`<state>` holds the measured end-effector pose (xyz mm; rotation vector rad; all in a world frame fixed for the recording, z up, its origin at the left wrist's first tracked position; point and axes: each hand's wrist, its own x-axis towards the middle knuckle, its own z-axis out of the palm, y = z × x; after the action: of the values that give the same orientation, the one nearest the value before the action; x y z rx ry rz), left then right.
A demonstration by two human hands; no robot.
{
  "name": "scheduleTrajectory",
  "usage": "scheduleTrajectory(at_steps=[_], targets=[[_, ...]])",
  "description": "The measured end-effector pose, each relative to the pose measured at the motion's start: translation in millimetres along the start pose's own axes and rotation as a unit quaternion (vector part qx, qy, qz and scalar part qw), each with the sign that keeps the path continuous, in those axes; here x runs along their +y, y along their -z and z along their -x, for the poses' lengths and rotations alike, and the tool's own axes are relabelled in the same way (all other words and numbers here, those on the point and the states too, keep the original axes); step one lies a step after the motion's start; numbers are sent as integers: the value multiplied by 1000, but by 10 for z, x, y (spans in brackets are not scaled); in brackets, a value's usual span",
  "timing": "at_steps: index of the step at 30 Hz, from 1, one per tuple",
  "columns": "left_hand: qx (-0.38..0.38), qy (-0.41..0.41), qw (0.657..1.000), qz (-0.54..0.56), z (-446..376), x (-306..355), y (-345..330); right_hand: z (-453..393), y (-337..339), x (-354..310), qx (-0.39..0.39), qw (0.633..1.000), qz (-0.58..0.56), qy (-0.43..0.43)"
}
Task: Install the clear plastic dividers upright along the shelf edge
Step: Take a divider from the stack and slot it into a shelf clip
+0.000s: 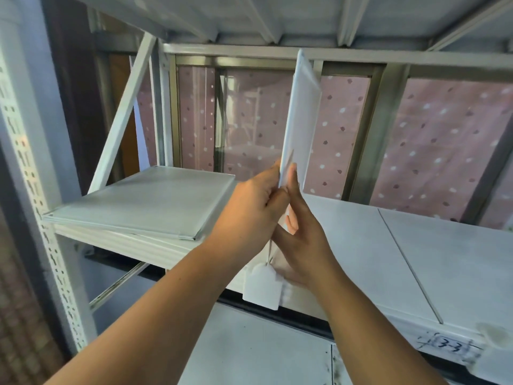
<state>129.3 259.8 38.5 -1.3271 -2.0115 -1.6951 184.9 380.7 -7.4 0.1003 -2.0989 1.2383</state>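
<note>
At the centre of the frame both hands hold one clear plastic divider (301, 118) upright, its lower edge pinched between them above the front of the shelf (361, 245). The left hand (249, 207) closes its fingers on the near edge of the sheet from the left; the right hand (302, 234) presses its thumb and fingers flat against the other face, lower down. The divider stands nearly vertical, leaning a little to the right at the top, where it reaches close to the shelf above. A white tag (262, 287) on a string hangs below the hands, just in front of the shelf's front lip.

To the left of centre a stack of flat panels (144, 204) lies on the shelf — more dividers, probably, waiting their turn.

The step in hand looks to be the seating of this divider at the shelf edge; whether its foot is already engaged cannot be told, since the hands hide it. The next move calls for lowering it squarely and keeping it plumb — any twist would likely jam the thin sheet.
</note>
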Motion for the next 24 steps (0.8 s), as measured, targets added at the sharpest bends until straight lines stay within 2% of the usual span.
scheduleTrajectory(at_steps=[7,12,17,24], targets=[[-1,17,1000,-3,-10,35,-13,-4,8,12,1,1000,9,12],[8,14,1000,2,44,2,-20,14,23,12,5,998,64,18],[17,54,998,-6,112,-103,-61,55,18,3,24,990,141,-1],[15,56,998,-25,178,-101,-22,36,-45,-13,21,984,176,-10]])
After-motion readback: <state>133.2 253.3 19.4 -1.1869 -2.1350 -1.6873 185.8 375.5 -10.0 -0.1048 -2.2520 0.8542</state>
